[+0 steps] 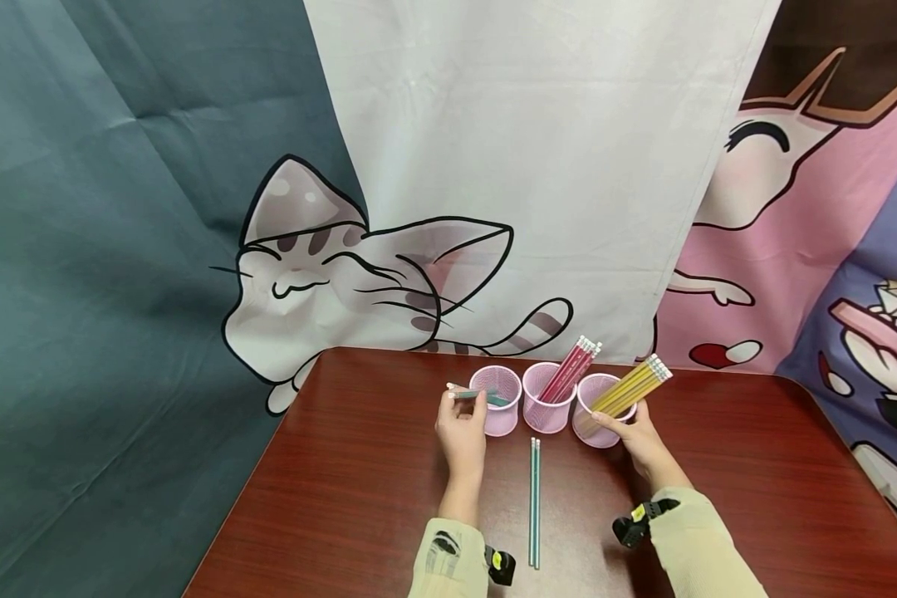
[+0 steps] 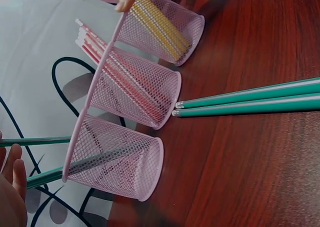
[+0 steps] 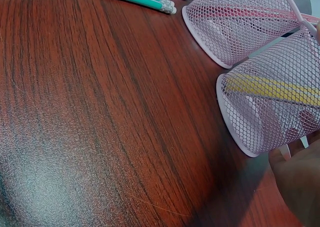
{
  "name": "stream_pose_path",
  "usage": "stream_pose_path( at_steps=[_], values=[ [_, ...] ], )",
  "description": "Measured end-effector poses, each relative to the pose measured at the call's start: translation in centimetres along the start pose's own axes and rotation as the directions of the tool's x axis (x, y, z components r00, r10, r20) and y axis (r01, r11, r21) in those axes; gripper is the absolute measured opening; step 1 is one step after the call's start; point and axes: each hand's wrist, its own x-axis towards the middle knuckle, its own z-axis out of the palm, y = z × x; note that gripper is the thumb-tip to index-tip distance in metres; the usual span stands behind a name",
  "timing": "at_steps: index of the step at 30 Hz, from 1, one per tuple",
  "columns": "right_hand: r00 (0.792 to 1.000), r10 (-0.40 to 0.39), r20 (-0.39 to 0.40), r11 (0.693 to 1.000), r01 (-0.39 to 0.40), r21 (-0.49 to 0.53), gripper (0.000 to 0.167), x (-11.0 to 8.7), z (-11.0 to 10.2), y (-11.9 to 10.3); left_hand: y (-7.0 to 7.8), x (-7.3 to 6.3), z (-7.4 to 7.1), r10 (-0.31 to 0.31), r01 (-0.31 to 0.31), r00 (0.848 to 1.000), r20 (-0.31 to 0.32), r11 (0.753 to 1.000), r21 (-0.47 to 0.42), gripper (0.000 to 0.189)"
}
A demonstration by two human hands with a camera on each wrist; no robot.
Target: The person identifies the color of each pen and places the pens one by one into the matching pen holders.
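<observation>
Three pink mesh pencil cups stand joined in a row. My left hand (image 1: 463, 436) is at the rim of the left cup (image 1: 501, 422), its fingers pinching a green pencil (image 2: 37, 141). More green pencil (image 2: 47, 177) leans out of that cup close to the fingers. Red pencils (image 1: 568, 372) stand in the middle cup (image 1: 544, 420), tilted right. The right cup (image 1: 589, 430) holds a bundle of yellow pencils (image 1: 631, 386). My right hand (image 1: 649, 448) grips this right cup, thumb over its rim and fingers around its outer side.
Two green pencils (image 1: 534, 502) lie side by side on the reddish-brown wooden table (image 1: 366, 473), in front of the cups, eraser ends toward them. A cloth with a printed cat (image 1: 306, 282) hangs behind the table's back edge.
</observation>
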Motion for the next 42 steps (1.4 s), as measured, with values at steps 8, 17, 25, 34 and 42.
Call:
stream_pose_path(
  at_steps=[8, 17, 25, 34, 42],
  values=[
    [1.0, 0.001, -0.002, 1.0, -0.001, -0.007, 0.083, -0.1, -0.1, 0.1, -3.4, -0.6, 0.5, -0.087, 0.086, 0.996, 0.024, 0.996, 0.03, 0.015],
    [1.0, -0.006, -0.007, 1.0, 0.006, 0.004, 0.083, -0.2, 0.1, 0.0, -5.9, -1.3, 0.4, -0.078, 0.077, 0.997, 0.017, 0.996, 0.053, 0.013],
    [1.0, -0.005, -0.011, 1.0, 0.005, -0.001, 0.081, -0.2, 0.2, -0.1, -6.5, -1.5, 0.3, -0.157, 0.152, 0.987, 0.027, 0.979, 0.136, 0.014],
    [1.0, -0.016, -0.006, 1.0, 0.016, -0.002, 0.081, -0.1, 0.2, 0.0, -7.2, -1.2, 0.5, -0.226, 0.213, 0.973, 0.033, 0.95, 0.229, 0.013],
    [1.0, -0.021, -0.013, 1.0, 0.021, 0.0, 0.079, 0.0, 0.2, 0.1, -7.1, -1.3, 0.6, -0.231, 0.21, 0.971, 0.062, 0.948, 0.237, 0.012]
  ],
)
